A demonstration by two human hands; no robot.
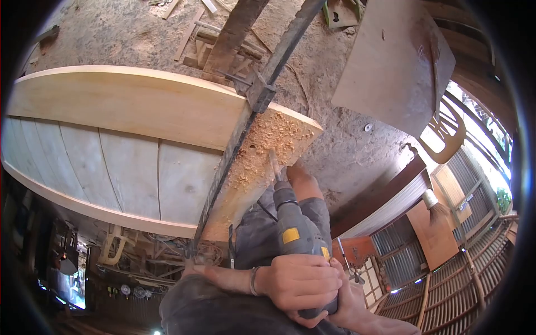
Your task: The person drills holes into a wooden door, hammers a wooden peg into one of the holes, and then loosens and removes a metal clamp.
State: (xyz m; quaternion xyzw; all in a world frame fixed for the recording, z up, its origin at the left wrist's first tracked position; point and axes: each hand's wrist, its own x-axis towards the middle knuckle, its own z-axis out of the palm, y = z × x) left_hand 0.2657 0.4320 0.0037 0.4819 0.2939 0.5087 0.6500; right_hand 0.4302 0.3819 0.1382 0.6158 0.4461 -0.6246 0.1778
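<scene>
A grey power drill (293, 223) with yellow labels points away from me, its chuck towards a wooden panel. My left hand (304, 282) is wrapped over the drill's rear body. Behind it my right hand (349, 298) closes round the back of the drill, its fingers partly hidden. The drill bit (274, 166) reaches in over the panel's end board (223, 209), its tip among loose wood shavings (276, 134). A dark round hole (252, 146) shows in the board to the left of the tip. The framed panel (123, 103) has pale planks inside it.
A long dark bar clamp (237, 131) crosses the panel, its jaw at the far edge. A flat sheet (385, 72) lies at upper right. Wood scraps (223, 47) lie on the dusty ground. A brush (435, 204) shows at the right.
</scene>
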